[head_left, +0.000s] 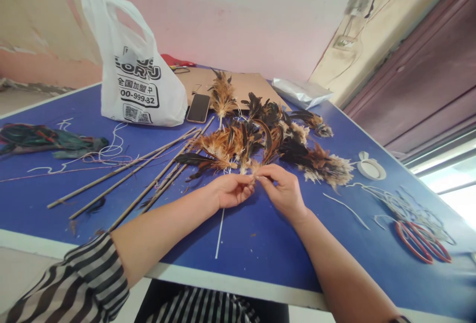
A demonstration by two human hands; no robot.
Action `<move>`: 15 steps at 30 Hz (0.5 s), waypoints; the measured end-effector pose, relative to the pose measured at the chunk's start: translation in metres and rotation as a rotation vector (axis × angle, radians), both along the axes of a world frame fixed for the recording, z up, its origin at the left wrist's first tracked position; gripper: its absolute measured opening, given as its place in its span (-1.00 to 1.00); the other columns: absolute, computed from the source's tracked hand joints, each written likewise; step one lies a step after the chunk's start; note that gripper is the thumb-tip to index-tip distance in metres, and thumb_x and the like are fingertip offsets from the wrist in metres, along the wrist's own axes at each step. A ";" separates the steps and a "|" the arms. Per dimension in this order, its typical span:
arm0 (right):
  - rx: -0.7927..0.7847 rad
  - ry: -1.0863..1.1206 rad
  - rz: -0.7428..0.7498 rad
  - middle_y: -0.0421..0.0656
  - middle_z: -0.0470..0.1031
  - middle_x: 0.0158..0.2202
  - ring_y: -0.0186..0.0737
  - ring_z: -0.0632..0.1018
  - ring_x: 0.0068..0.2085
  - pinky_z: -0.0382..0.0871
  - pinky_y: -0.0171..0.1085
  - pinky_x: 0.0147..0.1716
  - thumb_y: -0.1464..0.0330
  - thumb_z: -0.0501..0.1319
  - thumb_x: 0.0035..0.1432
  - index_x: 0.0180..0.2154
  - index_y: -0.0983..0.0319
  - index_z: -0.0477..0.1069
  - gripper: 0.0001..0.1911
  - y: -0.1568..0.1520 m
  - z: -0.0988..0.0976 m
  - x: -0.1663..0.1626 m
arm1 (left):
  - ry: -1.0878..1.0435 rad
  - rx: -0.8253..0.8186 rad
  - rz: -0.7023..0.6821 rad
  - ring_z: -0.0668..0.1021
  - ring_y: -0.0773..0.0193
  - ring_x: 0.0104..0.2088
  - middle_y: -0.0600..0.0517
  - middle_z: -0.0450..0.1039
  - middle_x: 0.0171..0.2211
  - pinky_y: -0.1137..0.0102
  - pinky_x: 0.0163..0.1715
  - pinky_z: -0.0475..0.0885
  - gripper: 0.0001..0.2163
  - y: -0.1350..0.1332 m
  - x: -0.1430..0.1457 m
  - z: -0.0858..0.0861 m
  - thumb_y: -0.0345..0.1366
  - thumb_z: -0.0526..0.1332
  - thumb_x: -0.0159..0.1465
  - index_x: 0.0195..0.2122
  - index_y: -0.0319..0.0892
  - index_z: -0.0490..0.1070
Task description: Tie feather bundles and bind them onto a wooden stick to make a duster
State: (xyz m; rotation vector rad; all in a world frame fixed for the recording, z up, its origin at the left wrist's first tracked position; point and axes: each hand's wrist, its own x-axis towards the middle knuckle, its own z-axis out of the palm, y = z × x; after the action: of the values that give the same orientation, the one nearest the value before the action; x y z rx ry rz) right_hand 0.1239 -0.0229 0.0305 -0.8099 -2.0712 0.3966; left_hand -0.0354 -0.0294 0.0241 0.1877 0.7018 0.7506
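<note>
My left hand (234,190) has its fingers curled and pinched together, close to the front edge of the feather pile. Against its fingertips, my right hand (282,191) pinches with thumb and forefinger. Between them is the pale downy base of a feather (254,166); its tip blends into the pile behind, and the fingers hide its quill. Brown and black loose feathers (226,142) lie just beyond both hands. A white stick (220,234) runs out from under my left wrist toward the table's front edge.
Several thin wooden sticks (122,168) lie left of my hands. Farther back stand a white plastic bag (139,80), a phone (199,108) and a feather bundle (222,96). At right are red-handled scissors (414,243), tangled white string (397,204) and a tape roll (372,169).
</note>
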 end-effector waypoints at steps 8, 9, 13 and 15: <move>-0.508 0.212 -0.174 -0.19 0.45 -0.60 -0.30 0.46 -0.56 0.32 -0.35 -0.54 0.31 0.20 0.00 -0.43 0.26 0.46 -0.85 0.003 0.003 -0.003 | 0.244 0.244 0.149 0.43 0.49 -0.67 0.06 0.38 -0.63 0.65 -0.67 0.35 -0.89 -0.005 0.009 -0.004 -0.59 0.20 0.08 -0.45 -0.28 0.33; -0.536 0.223 -0.166 -0.20 0.45 -0.61 -0.30 0.46 -0.56 0.31 -0.35 -0.53 0.32 0.20 -0.02 -0.43 0.27 0.46 -0.86 0.004 0.003 -0.003 | 0.301 0.301 0.162 0.44 0.48 -0.66 0.06 0.40 -0.63 0.63 -0.66 0.36 -0.88 -0.007 0.010 -0.005 -0.57 0.23 0.05 -0.44 -0.27 0.33; -0.635 0.245 -0.143 -0.21 0.45 -0.62 -0.35 0.43 -0.58 0.26 -0.39 -0.57 0.34 0.22 -0.07 -0.45 0.29 0.47 -0.87 0.005 0.002 -0.004 | 0.514 0.514 0.165 0.44 0.45 -0.62 0.02 0.45 -0.55 0.56 -0.64 0.38 -0.84 -0.011 0.014 -0.007 -0.44 0.30 0.00 -0.36 -0.29 0.41; -0.692 0.254 -0.139 -0.21 0.45 -0.62 -0.37 0.41 -0.59 0.22 -0.40 -0.61 0.32 0.23 -0.08 -0.46 0.30 0.47 -0.85 0.007 0.000 -0.003 | 0.625 0.625 0.182 0.43 0.43 -0.62 0.03 0.43 -0.55 0.55 -0.66 0.36 -0.82 -0.011 0.014 -0.010 -0.36 0.31 0.00 -0.37 -0.29 0.43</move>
State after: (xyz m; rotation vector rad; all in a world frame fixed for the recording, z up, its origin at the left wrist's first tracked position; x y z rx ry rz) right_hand 0.1207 -0.0158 0.0308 -1.2199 -1.6250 1.1097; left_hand -0.0218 -0.0408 0.0141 0.9683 1.0646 1.0871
